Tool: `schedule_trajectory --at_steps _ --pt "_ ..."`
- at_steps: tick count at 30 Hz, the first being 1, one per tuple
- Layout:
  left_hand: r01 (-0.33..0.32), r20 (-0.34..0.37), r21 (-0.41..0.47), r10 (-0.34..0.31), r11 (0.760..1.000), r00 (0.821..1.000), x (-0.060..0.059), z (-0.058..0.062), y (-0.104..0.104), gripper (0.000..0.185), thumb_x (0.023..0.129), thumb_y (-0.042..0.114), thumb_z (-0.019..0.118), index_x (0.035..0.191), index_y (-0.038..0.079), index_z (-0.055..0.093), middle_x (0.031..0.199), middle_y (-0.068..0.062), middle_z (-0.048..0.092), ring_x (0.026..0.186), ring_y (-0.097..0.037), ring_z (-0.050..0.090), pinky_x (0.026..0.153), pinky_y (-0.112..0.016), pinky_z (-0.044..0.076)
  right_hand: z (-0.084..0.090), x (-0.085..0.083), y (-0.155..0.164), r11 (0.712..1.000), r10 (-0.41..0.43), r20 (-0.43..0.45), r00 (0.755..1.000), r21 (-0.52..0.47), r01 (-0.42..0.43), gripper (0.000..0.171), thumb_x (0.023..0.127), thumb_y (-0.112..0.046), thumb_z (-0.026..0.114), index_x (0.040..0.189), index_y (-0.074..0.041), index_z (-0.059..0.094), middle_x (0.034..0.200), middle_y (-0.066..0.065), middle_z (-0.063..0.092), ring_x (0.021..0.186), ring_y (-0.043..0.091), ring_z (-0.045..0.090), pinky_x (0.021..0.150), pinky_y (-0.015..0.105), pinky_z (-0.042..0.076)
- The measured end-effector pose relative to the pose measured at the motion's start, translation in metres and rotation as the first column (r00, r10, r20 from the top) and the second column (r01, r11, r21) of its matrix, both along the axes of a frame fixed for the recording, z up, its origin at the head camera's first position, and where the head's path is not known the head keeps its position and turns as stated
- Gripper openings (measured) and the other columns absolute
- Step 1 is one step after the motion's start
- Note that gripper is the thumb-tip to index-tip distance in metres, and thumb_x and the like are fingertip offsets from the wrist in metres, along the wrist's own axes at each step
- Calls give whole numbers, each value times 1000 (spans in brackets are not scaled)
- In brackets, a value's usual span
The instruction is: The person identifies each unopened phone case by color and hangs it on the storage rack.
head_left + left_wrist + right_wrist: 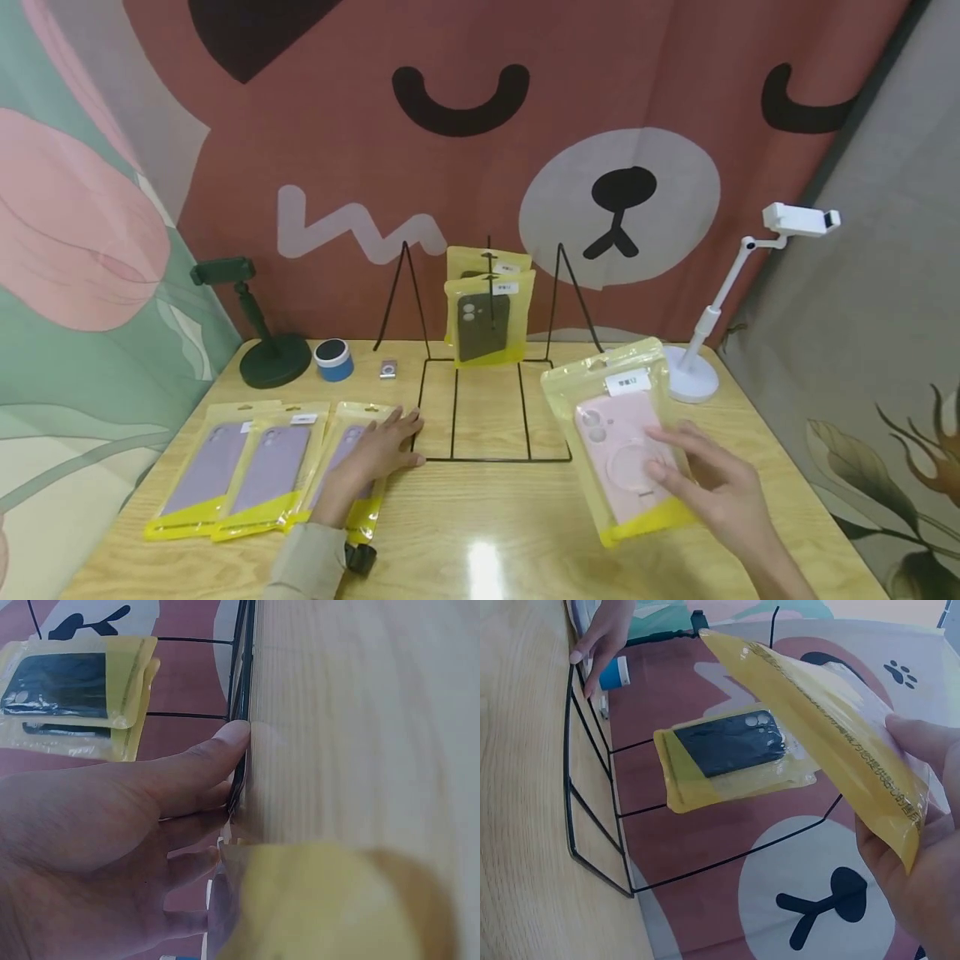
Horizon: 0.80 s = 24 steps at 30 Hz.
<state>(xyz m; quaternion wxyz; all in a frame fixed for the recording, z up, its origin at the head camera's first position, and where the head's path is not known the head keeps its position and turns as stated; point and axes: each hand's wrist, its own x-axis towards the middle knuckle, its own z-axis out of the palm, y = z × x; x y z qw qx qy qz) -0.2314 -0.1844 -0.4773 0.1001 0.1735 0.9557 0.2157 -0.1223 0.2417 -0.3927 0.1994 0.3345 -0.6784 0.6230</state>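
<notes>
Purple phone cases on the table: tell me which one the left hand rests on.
The rightmost purple case, nearest the black wire rack. The left hand lies flat across it; the two purple cases to its left lie untouched.

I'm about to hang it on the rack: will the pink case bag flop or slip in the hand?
The pink case bag probably stays fairly flat: the right hand holds it tilted off the table without sagging. Its glossy plastic looks slippery. It likely weighs little, pinched between thumb and fingers.

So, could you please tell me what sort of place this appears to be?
Probably a small phone-case selling or livestream display table: bagged phone cases, a wire display rack holding more, and phone holder stands before a cartoon backdrop.
</notes>
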Motion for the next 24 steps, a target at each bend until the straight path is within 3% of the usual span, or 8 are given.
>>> schedule_trajectory --at_steps 5,8,13,15,24 --pt "-2 3 1 2 1000 1000 0 -1 0 64 86 30 72 140 4 49 153 -12 34 143 -38 21 110 -65 16 -2 -13 -1 999 3 6 1000 -49 -3 49 69 35 57 116 21 56 114 17 63 110 20 54 105 21 37" --pt "-8 10 3 8 1000 1000 0 -1 0 64 86 30 71 140 4 49 153 -11 34 143 -38 20 111 -64 15 -4 -18 -1 998 -67 79 995 -15 69 46 73 32 59 117 18 57 117 11 64 115 16 55 105 19 36" --pt "-9 9 7 9 1000 1000 0 1 1 64 86 29 72 140 4 49 153 -11 33 143 -38 21 110 -65 15 -8 -35 -5 960 -272 223 936 127 249 39 82 12 67 121 7 61 124 -3 63 127 8 49 105 14 34" --pt "-7 9 8 7 1000 1000 0 0 1 64 86 29 72 140 4 49 153 -12 34 143 -38 21 110 -65 15 -9 -46 -8 947 -314 248 916 143 286 39 84 6 69 122 4 62 126 -4 62 129 7 47 105 14 33" --pt "-8 1 13 8 1000 1000 1 1 1 64 84 28 73 139 3 50 153 -13 35 142 -39 22 109 -66 16 -13 -113 -40 956 -268 195 943 -70 286 38 85 10 66 122 6 61 124 4 64 127 9 49 109 20 31"
